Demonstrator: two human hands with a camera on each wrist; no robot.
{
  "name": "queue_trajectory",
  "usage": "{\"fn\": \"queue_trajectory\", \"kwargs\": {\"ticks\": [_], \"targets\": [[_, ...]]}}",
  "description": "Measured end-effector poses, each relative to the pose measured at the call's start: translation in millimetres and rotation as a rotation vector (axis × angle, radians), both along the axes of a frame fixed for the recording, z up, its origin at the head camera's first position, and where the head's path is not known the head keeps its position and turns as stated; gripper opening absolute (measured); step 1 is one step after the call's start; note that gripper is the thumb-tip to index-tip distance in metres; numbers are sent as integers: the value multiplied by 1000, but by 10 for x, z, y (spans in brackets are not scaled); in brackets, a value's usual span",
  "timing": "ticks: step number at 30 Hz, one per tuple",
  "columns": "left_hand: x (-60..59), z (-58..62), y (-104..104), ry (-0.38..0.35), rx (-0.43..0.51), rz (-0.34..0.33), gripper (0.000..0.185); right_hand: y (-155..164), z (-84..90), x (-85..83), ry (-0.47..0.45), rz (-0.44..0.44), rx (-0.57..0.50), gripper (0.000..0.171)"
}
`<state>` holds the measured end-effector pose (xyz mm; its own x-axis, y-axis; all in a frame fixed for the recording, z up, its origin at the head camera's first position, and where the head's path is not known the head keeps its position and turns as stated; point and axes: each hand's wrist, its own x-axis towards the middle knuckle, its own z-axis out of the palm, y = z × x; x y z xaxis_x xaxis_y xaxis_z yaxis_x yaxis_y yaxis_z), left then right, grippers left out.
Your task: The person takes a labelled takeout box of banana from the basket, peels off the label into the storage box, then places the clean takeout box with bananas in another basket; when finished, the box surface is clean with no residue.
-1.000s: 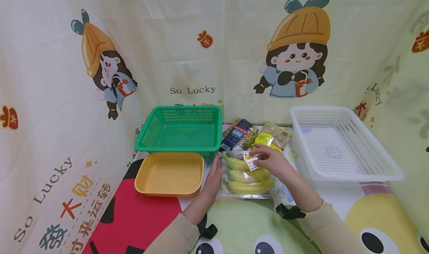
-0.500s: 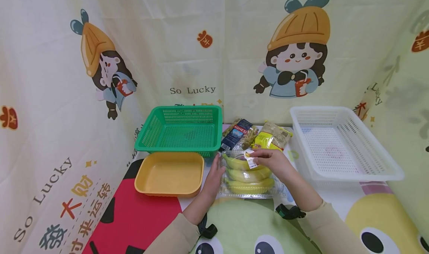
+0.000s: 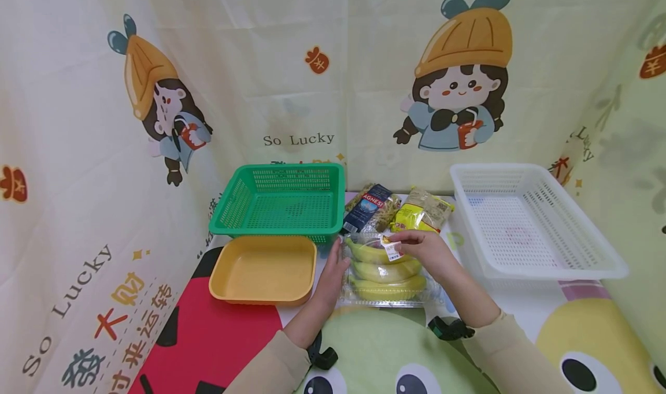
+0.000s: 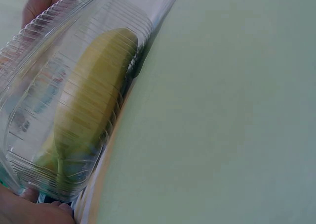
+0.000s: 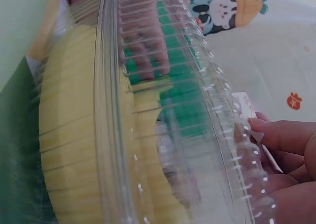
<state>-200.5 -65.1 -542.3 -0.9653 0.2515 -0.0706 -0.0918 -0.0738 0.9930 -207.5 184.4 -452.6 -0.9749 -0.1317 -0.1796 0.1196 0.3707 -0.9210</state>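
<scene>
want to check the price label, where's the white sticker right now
In the head view, the white sticker is just right of centre, over the farthest banana in the clear box, pinched by the right hand.

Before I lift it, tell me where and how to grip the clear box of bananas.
Probably grip the clear box by its ridged left and right walls, one hand from each side. The left hand lies against the left wall; the blue packet and yellow packet crowd the far side. The right hand pinches the white label on top, likely a poorer hold.
</scene>
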Motion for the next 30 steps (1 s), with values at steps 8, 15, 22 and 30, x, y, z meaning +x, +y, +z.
{"fn": "queue_trajectory", "kwargs": {"ticks": [8,15,22,30], "targets": [[18,17,8,11,6,3,66,8,26,19,20,8,-76,27],[19,29,8,10,-2,6,67,2,32,20,30,82,-102,35],[15,34,7,3,-15,8,66,17,61,38,32,126,-90,41],[42,113,7,21,-64,48,67,38,44,36,20,148,-85,44]]}}
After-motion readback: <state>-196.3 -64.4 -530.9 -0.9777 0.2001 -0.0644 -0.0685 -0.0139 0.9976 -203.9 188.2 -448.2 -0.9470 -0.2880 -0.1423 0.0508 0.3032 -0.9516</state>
